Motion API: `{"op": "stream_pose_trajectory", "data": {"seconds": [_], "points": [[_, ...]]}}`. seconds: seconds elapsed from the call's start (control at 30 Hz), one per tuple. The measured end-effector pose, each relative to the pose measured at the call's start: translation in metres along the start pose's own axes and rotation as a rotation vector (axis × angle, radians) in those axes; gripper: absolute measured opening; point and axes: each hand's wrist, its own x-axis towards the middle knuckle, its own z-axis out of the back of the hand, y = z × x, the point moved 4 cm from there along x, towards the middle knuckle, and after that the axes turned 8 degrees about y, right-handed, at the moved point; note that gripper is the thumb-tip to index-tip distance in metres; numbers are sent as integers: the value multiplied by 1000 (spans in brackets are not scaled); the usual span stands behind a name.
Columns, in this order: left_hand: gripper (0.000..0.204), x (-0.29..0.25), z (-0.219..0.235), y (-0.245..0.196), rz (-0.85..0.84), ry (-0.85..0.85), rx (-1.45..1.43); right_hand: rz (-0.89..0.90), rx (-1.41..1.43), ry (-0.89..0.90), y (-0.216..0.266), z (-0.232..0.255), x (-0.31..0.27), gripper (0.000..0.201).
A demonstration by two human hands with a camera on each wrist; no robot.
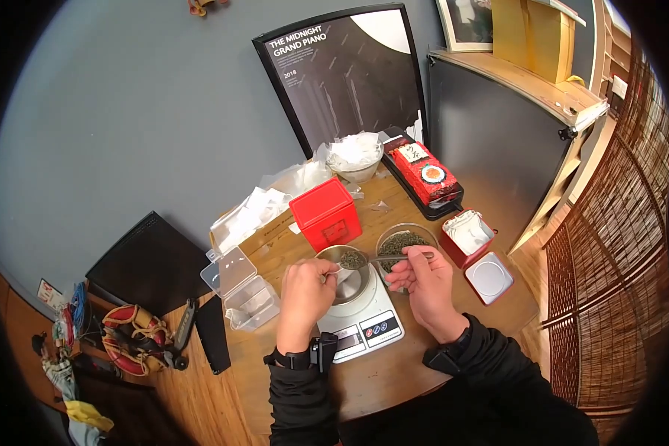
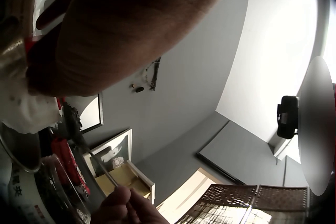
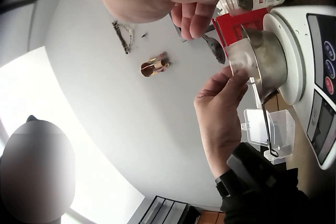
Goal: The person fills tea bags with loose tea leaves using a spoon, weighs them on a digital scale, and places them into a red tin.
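Observation:
My left hand (image 1: 307, 291) pinches a small white translucent pouch (image 3: 242, 56), which lies at the rim of a metal pan (image 3: 272, 58). The pan stands on a white kitchen scale (image 1: 383, 323). In my right hand (image 1: 430, 286) is the handle of a metal spoon (image 1: 389, 258), gripped between thumb and fingers. Dark green dried leaves (image 1: 353, 259) fill the spoon's bowl, which is over the pan close to the pouch in the head view. A round bowl of the same leaves (image 1: 401, 241) sits just behind my right hand.
A tall red box (image 1: 325, 215) stands behind the pan. Left of the scale is an open clear plastic box (image 1: 253, 303). To the right are an open red tin (image 1: 468, 236) with white contents and its lid (image 1: 489, 278). White packets (image 1: 256, 212) line the table's back edge.

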Motion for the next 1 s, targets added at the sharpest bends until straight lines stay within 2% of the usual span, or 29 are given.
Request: {"op": "stream_pose_trajectory", "data": {"seconds": [0.27,0.37,0.43,0.57,0.63,1.0], "points": [[15,0,-2,1,2,-19,27,11,-98,33,-2,0,-1,20],[11,-3,-8,4,-10,-62,12,14,-59,54,-2,0,-1,20],[8,-7,-15,6,-99,-123,53,10,-47,61,-2,-1,-1,19],[6,-12,-24,9,-108,-155,92,0,-86,63,-6,0,-3,18],[7,-16,-23,8,-151,-255,128,43,-148,89,-7,0,-5,18],[7,-18,-27,11,-143,-373,140,77,-161,130,-8,-4,-12,18]]}}
